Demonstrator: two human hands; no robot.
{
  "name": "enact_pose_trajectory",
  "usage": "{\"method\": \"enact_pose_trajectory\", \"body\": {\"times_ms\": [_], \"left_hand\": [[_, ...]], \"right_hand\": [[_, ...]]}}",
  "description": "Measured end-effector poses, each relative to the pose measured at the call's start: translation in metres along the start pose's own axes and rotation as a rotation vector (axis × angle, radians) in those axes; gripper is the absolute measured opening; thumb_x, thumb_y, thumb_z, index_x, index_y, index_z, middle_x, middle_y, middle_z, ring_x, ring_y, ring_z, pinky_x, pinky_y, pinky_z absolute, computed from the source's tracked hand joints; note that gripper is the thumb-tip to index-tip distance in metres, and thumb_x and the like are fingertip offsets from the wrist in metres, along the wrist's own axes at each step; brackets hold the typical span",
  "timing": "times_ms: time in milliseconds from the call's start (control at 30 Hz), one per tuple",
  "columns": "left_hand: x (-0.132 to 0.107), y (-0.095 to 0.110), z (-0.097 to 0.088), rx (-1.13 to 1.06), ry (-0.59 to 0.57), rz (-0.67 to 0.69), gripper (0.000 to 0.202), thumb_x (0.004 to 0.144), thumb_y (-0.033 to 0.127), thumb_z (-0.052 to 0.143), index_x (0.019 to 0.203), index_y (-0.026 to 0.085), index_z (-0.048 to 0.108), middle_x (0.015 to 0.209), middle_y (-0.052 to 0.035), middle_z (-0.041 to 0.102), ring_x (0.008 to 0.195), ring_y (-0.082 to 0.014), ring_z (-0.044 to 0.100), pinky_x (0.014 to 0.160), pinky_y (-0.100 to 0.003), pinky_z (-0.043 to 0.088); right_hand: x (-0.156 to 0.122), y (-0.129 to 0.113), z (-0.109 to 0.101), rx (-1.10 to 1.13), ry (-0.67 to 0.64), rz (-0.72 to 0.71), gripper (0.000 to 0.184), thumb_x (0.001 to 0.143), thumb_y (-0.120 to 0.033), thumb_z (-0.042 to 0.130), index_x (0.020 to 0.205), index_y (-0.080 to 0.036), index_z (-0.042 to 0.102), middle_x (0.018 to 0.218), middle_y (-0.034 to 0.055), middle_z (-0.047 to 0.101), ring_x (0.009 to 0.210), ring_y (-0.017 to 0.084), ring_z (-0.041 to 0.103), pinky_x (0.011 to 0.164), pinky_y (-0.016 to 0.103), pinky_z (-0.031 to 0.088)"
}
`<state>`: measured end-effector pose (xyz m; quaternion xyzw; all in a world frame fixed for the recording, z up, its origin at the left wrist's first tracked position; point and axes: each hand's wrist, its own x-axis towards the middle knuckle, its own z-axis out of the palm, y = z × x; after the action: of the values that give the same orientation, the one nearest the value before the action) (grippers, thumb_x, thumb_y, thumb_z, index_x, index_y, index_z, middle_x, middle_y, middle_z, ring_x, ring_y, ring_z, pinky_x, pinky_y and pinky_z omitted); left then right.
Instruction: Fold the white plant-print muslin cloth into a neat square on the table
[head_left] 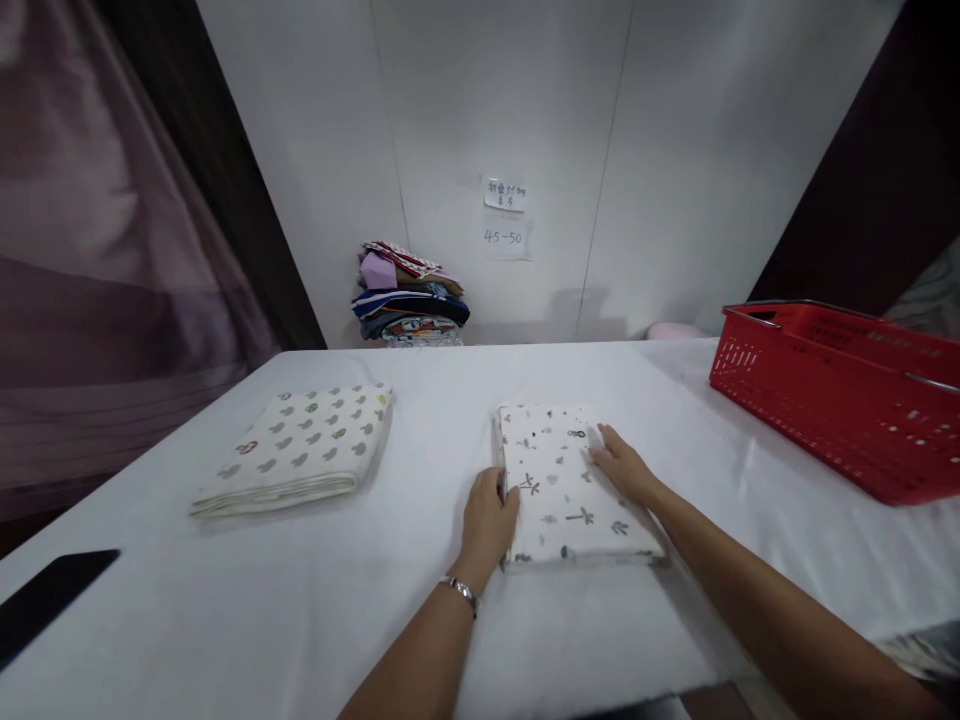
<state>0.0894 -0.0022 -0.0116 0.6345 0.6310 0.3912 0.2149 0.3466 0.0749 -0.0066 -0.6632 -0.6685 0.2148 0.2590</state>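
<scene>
A white folded cloth point(556, 490) printed with small palm trees and other little motifs lies flat on the table in front of me. My left hand point(489, 520) is curled at its left edge, with the thumb over the top and the other fingers partly hidden at the side. Along the opposite edge, my right hand point(624, 466) rests with its fingers stretched out, touching the cloth. Farther left lies another white folded cloth point(304, 440), patterned with grey shapes and a few coloured ones; neither hand touches it.
A red plastic basket point(817, 400) with metal handles stands at the right of the white-covered table point(420, 620). Piled fabrics point(411, 300) sit beyond the far edge, below handwritten paper labels point(504, 238) on the wall. A flat black object point(56, 595) lies at the near left.
</scene>
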Motion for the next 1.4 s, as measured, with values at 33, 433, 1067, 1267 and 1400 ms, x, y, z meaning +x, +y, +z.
{"method": "enact_pose_trajectory", "body": {"times_ms": [33,433,1067,1267,1400], "left_hand": [[0.000,0.000,0.000,0.004,0.003,-0.005,0.029,0.081,0.023,0.048,0.109,0.016,0.052,0.104,-0.0071,0.058,0.095,-0.0175,0.054,0.086,-0.032,0.041],[-0.005,0.010,-0.003,-0.006,-0.039,-0.134,0.037,0.079,0.030,0.053,0.114,0.017,0.050,0.106,-0.0076,0.060,0.094,-0.0172,0.056,0.083,-0.029,0.041],[-0.009,0.005,0.002,-0.059,-0.004,-0.106,0.034,0.080,0.028,0.052,0.113,0.019,0.052,0.106,-0.0066,0.062,0.098,-0.0173,0.057,0.086,-0.029,0.041],[-0.009,0.006,0.000,-0.057,0.001,-0.097,0.035,0.080,0.027,0.053,0.113,0.018,0.052,0.107,-0.0067,0.061,0.095,-0.0170,0.057,0.085,-0.028,0.041],[-0.008,0.006,-0.002,-0.035,-0.017,-0.088,0.035,0.080,0.027,0.052,0.113,0.018,0.052,0.106,-0.0062,0.061,0.094,-0.0163,0.057,0.084,-0.028,0.041]], "right_hand": [[-0.009,0.005,-0.002,0.070,-0.002,0.060,0.067,0.081,-0.045,0.049,0.140,-0.019,0.031,0.144,0.0089,0.034,0.130,0.024,0.034,0.106,0.038,0.028],[-0.050,0.012,-0.022,0.362,-0.078,0.136,0.073,0.075,-0.033,0.059,0.141,-0.021,0.030,0.134,0.0091,0.048,0.111,0.023,0.055,0.093,0.036,0.044],[-0.110,-0.057,-0.004,-0.332,-0.313,-0.547,0.047,0.093,-0.042,0.031,0.134,-0.022,0.041,0.144,0.0085,0.034,0.134,0.024,0.026,0.107,0.050,0.020],[-0.089,-0.083,0.013,-0.262,-0.328,-0.589,0.050,0.092,-0.035,0.030,0.141,-0.023,0.030,0.147,0.0068,0.028,0.137,0.023,0.018,0.110,0.047,0.014],[-0.058,-0.098,0.034,-0.266,-0.305,-0.607,0.049,0.090,-0.025,0.033,0.138,-0.019,0.034,0.146,0.0100,0.029,0.136,0.024,0.019,0.108,0.048,0.017]]}}
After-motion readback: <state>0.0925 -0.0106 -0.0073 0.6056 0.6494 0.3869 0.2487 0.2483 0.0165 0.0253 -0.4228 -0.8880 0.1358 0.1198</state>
